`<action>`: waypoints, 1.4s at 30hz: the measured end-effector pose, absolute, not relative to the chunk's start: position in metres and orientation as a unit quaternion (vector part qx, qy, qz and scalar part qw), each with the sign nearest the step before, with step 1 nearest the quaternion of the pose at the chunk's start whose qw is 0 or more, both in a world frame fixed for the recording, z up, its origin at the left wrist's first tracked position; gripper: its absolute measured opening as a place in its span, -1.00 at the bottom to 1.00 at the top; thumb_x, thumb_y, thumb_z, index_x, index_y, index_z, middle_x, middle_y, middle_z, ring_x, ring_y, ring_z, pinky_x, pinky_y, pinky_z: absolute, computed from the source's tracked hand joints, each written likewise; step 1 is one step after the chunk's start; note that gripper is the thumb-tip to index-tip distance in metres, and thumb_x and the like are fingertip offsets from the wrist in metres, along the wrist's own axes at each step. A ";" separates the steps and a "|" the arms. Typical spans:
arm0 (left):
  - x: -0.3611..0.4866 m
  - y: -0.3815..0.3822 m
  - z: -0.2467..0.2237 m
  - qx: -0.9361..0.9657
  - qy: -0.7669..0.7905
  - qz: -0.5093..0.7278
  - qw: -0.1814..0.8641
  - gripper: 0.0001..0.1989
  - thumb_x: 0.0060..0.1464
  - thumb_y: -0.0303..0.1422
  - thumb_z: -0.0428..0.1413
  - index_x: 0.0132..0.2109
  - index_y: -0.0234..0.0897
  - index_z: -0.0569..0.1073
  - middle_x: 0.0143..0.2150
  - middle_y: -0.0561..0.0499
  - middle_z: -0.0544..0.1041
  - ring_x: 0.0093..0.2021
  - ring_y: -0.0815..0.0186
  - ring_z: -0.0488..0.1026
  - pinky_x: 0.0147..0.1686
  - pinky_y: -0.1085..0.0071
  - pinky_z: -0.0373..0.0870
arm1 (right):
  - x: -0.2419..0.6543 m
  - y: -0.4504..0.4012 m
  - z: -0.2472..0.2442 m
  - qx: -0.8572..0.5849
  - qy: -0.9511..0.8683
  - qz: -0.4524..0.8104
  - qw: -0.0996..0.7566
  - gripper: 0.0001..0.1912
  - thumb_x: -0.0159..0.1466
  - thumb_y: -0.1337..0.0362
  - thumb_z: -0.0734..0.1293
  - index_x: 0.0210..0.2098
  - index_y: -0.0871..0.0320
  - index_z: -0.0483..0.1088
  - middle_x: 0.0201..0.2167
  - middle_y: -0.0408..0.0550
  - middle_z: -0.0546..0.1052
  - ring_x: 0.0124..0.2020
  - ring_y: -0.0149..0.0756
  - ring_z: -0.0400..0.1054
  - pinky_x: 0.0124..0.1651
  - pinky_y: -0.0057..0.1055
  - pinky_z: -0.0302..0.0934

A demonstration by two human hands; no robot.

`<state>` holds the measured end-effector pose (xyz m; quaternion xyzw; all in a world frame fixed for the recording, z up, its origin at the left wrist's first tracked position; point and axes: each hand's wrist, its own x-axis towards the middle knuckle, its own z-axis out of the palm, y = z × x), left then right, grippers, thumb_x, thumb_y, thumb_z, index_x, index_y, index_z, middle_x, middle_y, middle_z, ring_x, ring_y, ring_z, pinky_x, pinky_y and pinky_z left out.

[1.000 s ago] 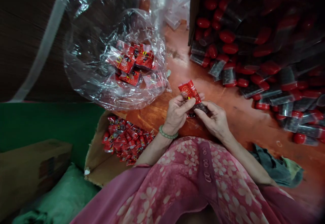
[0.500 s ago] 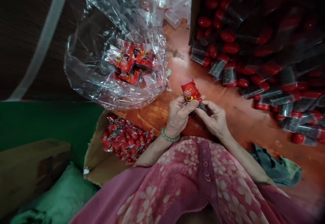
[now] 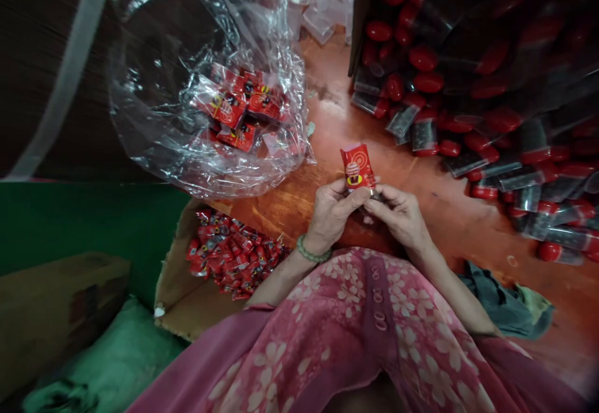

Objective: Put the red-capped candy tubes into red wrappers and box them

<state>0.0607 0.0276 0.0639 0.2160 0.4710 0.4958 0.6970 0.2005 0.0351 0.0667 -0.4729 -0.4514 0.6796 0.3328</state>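
A small red printed packet [image 3: 359, 162] stands up between my two hands, over the orange-brown surface. My left hand [image 3: 333, 213], with a green bead bracelet [image 3: 312, 252] at the wrist, pinches the packet's lower left part between thumb and fingers. At its lower right corner, my right hand [image 3: 401, 214] is closed with the thumb close to the left thumb. Something small and dark shows between the fingertips there; I cannot make out what it is. The packet's bottom end is partly hidden by the thumbs.
Ahead on the left, a clear plastic bag [image 3: 196, 179] holds several red packets [image 3: 234, 110]. Below it, a cardboard box [image 3: 175, 276] contains many small red-wrapped pieces [image 3: 234, 254]. Red-capped clear containers [image 3: 425, 132] are heaped at right, near a dark cloth [image 3: 500, 304].
The packet has shifted slightly right and turned more upright in my hands. My right fingers have moved in closer to the left thumb at its lower edge. The view has shifted slightly.
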 end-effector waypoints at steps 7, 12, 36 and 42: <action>0.052 0.030 0.073 0.199 0.420 0.515 0.721 -0.62 -0.05 -0.05 0.39 -0.20 -0.26 0.68 -0.13 -0.13 0.71 -0.11 0.14 0.66 -0.05 0.29 0.57 | 0.200 0.034 0.069 -0.470 -0.473 0.664 0.338 -0.69 0.23 0.00 0.45 -0.25 0.12 0.55 -0.49 -0.21 0.45 -0.54 -0.45 0.28 -0.45 -0.47 0.27; 0.056 0.031 0.069 0.144 0.444 0.526 0.711 -0.63 -0.26 -0.17 0.49 -0.29 -0.27 0.67 -0.28 -0.06 0.71 -0.23 0.21 0.65 -0.04 0.29 0.55 | 0.197 0.029 0.066 -0.506 -0.633 0.460 0.364 -0.84 0.28 0.16 0.40 -0.24 0.10 0.55 -0.33 -0.06 0.60 -0.34 -0.29 0.43 -0.19 -0.32 0.36; 0.062 0.003 0.072 0.169 0.321 0.553 0.750 -0.66 0.14 -0.07 0.25 -0.12 -0.23 0.65 -0.03 0.01 0.68 0.02 0.19 0.60 0.04 0.33 0.47 | 0.210 0.012 0.067 -0.467 -0.533 0.582 0.400 -0.57 0.07 0.28 0.62 -0.06 -0.02 0.58 -0.19 0.02 0.64 -0.28 -0.23 0.56 -0.22 -0.30 0.48; 0.070 -0.023 0.070 0.139 0.308 0.582 0.740 -0.39 -0.14 0.13 0.37 -0.15 -0.33 0.64 -0.06 -0.16 0.65 -0.01 0.16 0.57 0.12 0.23 0.41 | 0.196 -0.008 0.077 -0.460 -0.573 0.503 0.456 -0.68 0.11 0.33 0.60 -0.16 -0.08 0.60 -0.11 -0.13 0.61 -0.25 -0.24 0.52 -0.17 -0.23 0.51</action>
